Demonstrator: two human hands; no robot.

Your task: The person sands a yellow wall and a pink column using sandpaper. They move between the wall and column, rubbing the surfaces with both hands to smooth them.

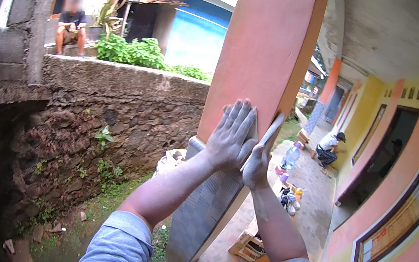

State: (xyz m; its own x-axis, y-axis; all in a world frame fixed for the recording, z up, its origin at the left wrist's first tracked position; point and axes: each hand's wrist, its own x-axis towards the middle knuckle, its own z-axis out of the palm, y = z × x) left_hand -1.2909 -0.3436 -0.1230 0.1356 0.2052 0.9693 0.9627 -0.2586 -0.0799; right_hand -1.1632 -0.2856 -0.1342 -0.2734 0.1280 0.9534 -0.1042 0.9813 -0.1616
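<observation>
Straight ahead stands a square pillar (263, 57), painted pink on its front face and orange on its right side, with grey checkered tiles (203, 199) on the lower part. My left hand (233, 134) lies flat against the pink face, just above the tiles, fingers pointing up. Under it the edge of a thin pale sheet (255, 126), perhaps sandpaper, shows by the index finger. My right hand (263, 155) is upright at the pillar's right corner, with a thin pale edge along its palm that I cannot tell from the fingers. Both hands are coated in whitish dust.
A wooden crate or bench (251, 245) stands low to the right, with cups and bags behind it. A large plastic water bottle (291, 156) stands farther along the walkway, near a crouching person (328, 146). A stone wall (122, 118) runs left; another person (72, 27) sits above it.
</observation>
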